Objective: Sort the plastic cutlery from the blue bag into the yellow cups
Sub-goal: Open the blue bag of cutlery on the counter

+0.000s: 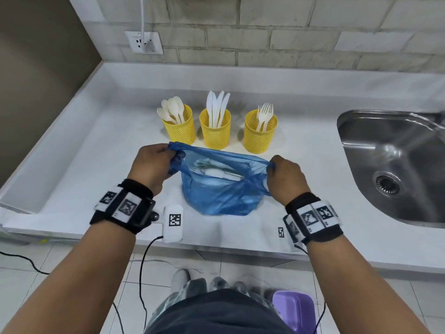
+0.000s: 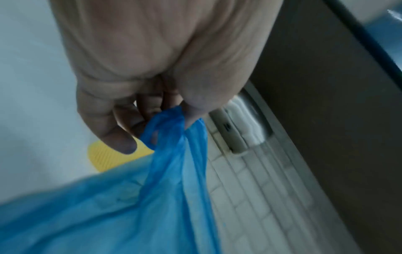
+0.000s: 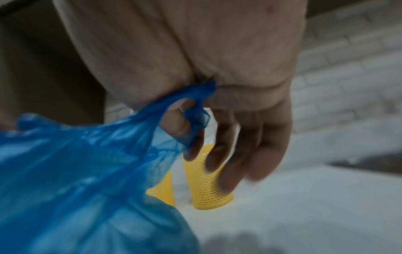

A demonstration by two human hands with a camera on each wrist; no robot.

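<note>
Blue bag [image 1: 218,189] stretched open on the white counter [image 1: 313,150].
Left hand [image 1: 154,165] and right hand [image 1: 284,175] each pinching a handle; three filled yellow cups [image 1: 215,133] just behind; no legible writing; sink [image 1: 395,165] well right.

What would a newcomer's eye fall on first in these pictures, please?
Most likely the blue bag at the middle of the white counter, pulled open between the left hand and the right hand, each gripping a handle, with white cutlery showing inside. Just behind it stand three yellow cups in a row: the left holds spoons, the middle knives, the right forks. A steel sink lies to the right.
</note>
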